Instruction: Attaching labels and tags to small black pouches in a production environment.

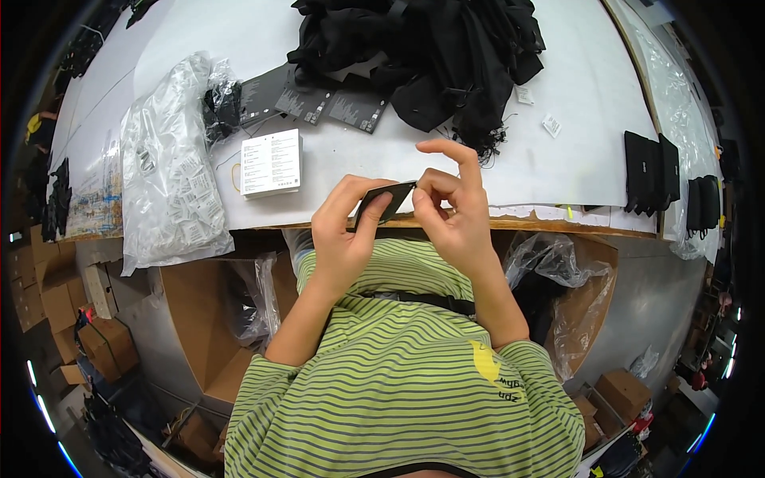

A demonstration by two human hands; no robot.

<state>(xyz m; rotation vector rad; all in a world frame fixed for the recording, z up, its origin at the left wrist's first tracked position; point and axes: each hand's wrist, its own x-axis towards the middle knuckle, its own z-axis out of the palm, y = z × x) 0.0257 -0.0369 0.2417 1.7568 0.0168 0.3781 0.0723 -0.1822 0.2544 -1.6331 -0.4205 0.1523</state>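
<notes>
Card (398, 197), black, centre, over tabletop (558, 179) near edge: likely light, stiff, smooth, best held by edges | left hand (344, 223), 9 o'clock: pinches it, thumb on top | right hand (454, 213), 3 o'clock: fingertips together at its corner, grip unclear | white card stack (271, 163), 10 o'clock: fine print | black sheets (356, 110), 11 o'clock: pale print, illegible

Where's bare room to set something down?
The white tabletop is bare between the heaped black cloth and the right-side flat black pieces, save small white labels, and beyond the clear plastic bag. It's crowded around the white card stack and dark square cards.
</notes>
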